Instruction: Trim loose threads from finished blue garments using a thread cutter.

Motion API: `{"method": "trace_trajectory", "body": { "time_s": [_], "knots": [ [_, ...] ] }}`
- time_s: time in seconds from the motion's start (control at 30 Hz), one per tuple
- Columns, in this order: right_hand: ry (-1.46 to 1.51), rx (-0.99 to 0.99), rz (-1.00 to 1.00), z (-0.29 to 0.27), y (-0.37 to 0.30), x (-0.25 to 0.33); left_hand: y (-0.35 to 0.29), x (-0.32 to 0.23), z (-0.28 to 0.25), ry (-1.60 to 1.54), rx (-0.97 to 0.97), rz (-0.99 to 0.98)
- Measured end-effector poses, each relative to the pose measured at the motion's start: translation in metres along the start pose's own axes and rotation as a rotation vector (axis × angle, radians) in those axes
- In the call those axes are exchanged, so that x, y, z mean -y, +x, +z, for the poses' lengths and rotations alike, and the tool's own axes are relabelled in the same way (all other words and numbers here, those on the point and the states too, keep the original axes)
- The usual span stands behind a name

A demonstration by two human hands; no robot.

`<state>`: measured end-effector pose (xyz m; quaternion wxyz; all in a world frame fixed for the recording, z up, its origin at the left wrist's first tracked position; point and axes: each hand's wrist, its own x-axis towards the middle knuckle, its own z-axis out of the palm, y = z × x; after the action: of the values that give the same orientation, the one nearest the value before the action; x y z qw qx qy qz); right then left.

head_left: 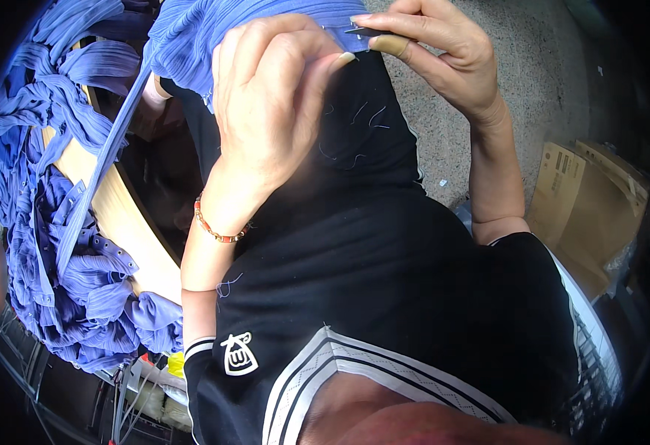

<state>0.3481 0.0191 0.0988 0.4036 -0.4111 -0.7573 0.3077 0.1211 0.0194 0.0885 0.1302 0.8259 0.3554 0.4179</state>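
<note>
1. Far left: heap of blue pleated fabric pieces (50, 245) w/ snap-stud strips, piled on a pale wooden tabletop (128, 222). A long blue strip runs up from the heap toward your hands.

2. Centre top: blue pleated fabric piece (214, 37), the one in work, held up close over your lap. Its edge runs roughly left-right across the top of the view; long axis same way, trailing end pointing down-left to the heap.

3. Left hand (273, 111): fingers curled shut, pinching the fabric edge, thumb tip toward the right hand. Beaded bracelet at the wrist.

4. Right hand (444, 52): fingers closed around a small dark metal snipper (366, 31), tip pointing left at the fabric edge, approx. horizontal.

5. Step, by my read: trimming loose thread at the edge. Next move needs you to keep the edge taut and the tip clear of the cloth.

6. Right: speckled floor (533, 81), brown cardboard boxes (585, 200).
</note>
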Motion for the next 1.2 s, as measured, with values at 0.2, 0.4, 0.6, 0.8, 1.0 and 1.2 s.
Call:
{"method": "trace_trajectory", "body": {
  "time_s": [0.2, 0.4, 0.6, 0.8, 1.0, 1.2],
  "knots": [
    [0.057, -0.071, 0.034, -0.001, 0.001, -0.009, -0.006, 0.010, -0.006, 0.086, -0.022, -0.007],
    [0.865, -0.241, -0.370, 0.036, -0.001, -0.082, -0.018, 0.045, -0.031, 0.120, 0.108, 0.033],
    [0.413, -0.141, 0.265, 0.033, 0.007, -0.021, -0.050, 0.069, -0.051, 0.206, 0.074, -0.049],
    [0.309, -0.153, 0.147, 0.040, 0.042, -0.012, -0.068, 0.077, -0.052, 0.206, 0.014, -0.121],
    [0.161, -0.175, -0.097, 0.063, 0.092, -0.016, -0.077, 0.082, -0.036, 0.178, -0.029, -0.175],
    [0.074, 0.021, -0.183, 0.066, 0.124, -0.028, -0.056, 0.054, -0.034, 0.095, 0.156, -0.502]
  ]
}}
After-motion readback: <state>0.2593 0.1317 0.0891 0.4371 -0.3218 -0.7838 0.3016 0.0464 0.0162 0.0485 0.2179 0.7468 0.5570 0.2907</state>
